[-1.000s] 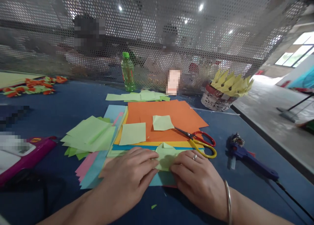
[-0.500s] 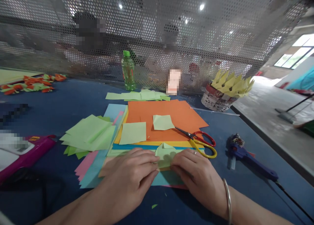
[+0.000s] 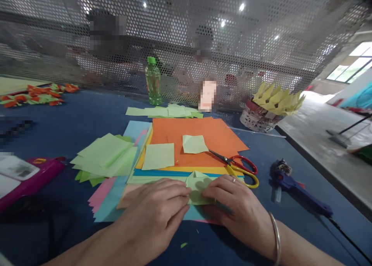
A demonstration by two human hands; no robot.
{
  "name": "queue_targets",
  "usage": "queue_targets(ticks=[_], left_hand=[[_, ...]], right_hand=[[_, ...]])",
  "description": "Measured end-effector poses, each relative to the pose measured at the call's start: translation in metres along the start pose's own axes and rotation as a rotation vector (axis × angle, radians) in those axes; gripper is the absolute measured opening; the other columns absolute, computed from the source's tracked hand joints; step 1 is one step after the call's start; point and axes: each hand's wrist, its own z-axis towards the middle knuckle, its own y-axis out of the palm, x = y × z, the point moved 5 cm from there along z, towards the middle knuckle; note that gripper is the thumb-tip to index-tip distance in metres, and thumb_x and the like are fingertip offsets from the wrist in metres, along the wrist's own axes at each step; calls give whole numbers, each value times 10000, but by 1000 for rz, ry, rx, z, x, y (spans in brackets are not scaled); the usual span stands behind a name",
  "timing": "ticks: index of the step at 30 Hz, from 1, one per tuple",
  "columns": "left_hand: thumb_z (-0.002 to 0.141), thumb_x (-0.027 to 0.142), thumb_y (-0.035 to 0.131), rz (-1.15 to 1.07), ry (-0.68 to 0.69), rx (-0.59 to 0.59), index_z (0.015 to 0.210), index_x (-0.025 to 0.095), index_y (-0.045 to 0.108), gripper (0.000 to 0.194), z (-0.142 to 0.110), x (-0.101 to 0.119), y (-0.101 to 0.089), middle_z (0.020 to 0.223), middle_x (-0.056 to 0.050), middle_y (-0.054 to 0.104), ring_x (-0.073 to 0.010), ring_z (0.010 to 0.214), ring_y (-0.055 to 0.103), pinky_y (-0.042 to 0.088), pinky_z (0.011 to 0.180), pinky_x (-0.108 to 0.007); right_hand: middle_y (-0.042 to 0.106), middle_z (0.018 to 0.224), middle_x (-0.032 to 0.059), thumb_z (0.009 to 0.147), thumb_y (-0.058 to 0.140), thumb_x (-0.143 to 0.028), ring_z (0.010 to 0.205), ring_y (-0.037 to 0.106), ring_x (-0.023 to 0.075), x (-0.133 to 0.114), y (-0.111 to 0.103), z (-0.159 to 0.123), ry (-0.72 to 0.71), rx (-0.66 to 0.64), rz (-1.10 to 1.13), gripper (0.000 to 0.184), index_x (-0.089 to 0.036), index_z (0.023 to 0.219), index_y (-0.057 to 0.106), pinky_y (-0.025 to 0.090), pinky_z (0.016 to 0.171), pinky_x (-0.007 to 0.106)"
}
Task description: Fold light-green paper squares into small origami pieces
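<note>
A small pale green sheet of paper (image 3: 199,190) with a folded peak at its top lies on the stack of coloured paper in front of me. My left hand (image 3: 162,206) holds its left edge, fingers bent together. At the right edge, my right hand (image 3: 232,198) grips the paper between curled fingers and thumb; the thumb is partly in shadow. Beyond them, two pale green squares (image 3: 158,156) lie on the orange sheets (image 3: 188,126). Red and yellow handled scissors (image 3: 240,167) rest just past my right hand.
Green sheets (image 3: 106,155) are piled at left, near a magenta device (image 3: 37,177). A blue glue gun (image 3: 303,192) with its cord lies at right. Farther back are green paper strips (image 3: 168,111), a bottle (image 3: 153,84), a basket with yellow paper points (image 3: 261,111) and a perforated metal screen (image 3: 174,37).
The lower edge of the small green paper now shows farther down between my hands. My right fingers have shifted slightly on it, and the view has tilted a little.
</note>
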Motion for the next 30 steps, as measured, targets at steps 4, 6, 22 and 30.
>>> queue_targets(ticks=[4,6,22,30], left_hand=[[961,159,565,-2,-9,-20,1062,224,694,176,-2,-2,2,1056,-14,748,-209,986,692,552,849,-358],[963,158,558,2,-7,-34,1052,220,698,177,-2,-2,3,1061,-21,747,-215,989,690,555,847,-363],[977,171,512,-9,33,-96,1032,229,725,228,0,6,-1,1001,-22,743,-215,942,698,575,832,-362],[983,177,505,-11,20,-109,1067,237,718,236,-1,3,3,977,-22,739,-218,960,693,567,852,-374]], right_hand=[[698,930,19,935,623,-162,858,615,185,-1,-3,1,-61,-16,25,112,-235,961,704,456,791,324],[696,938,25,952,589,-153,861,614,182,-1,-5,1,-77,-23,38,142,-229,969,707,463,804,327],[650,814,15,949,637,-246,765,593,167,6,1,1,127,18,169,113,-220,851,686,455,700,282],[657,845,13,936,640,-218,790,607,162,3,-2,1,106,22,203,81,-226,862,671,473,698,262]])
